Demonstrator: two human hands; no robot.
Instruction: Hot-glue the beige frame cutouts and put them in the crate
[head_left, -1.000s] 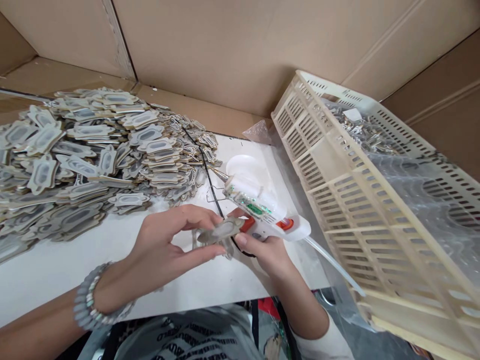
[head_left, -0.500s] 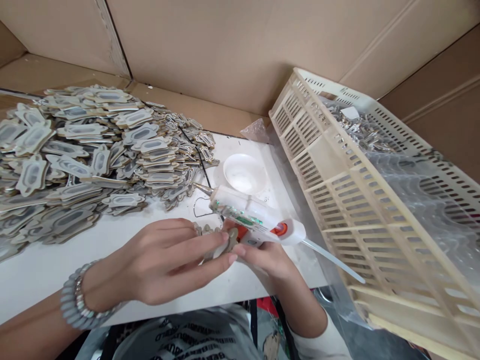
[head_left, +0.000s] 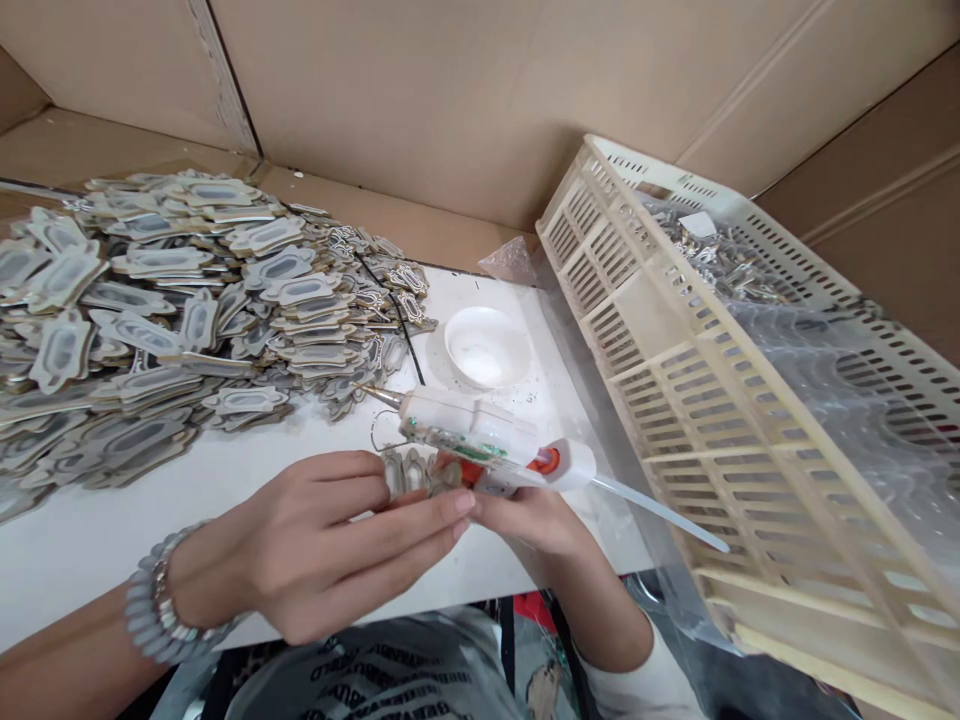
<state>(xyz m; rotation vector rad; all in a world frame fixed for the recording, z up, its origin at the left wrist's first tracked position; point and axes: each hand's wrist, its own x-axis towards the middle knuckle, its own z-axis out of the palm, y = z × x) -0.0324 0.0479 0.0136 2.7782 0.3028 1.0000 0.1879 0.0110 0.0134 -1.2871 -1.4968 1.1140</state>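
My right hand (head_left: 536, 520) is closed round the handle of a white hot glue gun (head_left: 469, 425). The gun has an orange trigger and green glittery marks, its metal nozzle points left, and a clear glue stick (head_left: 660, 512) sticks out of its back. My left hand (head_left: 322, 540), with a grey bead bracelet at the wrist, has its fingers pinched just under the gun, close to my right thumb. Small grey-and-tan plaques (head_left: 407, 472) show beyond its fingers, partly hidden by them. Both hands' fingertips nearly meet, so the exact grip is hard to see.
A large pile of ornate grey plaques (head_left: 165, 300) spreads over the left of the white table (head_left: 210, 500). Behind the gun stands a white bowl (head_left: 487, 345). On the right, a cream slatted crate (head_left: 697, 400) holds metal parts and clear plastic. Cardboard panels (head_left: 450, 110) close off the back.
The glue gun has shifted a little left and down, its nozzle now nearer the pile. My left fingers have moved slightly, and more of the small plaques beyond them shows.
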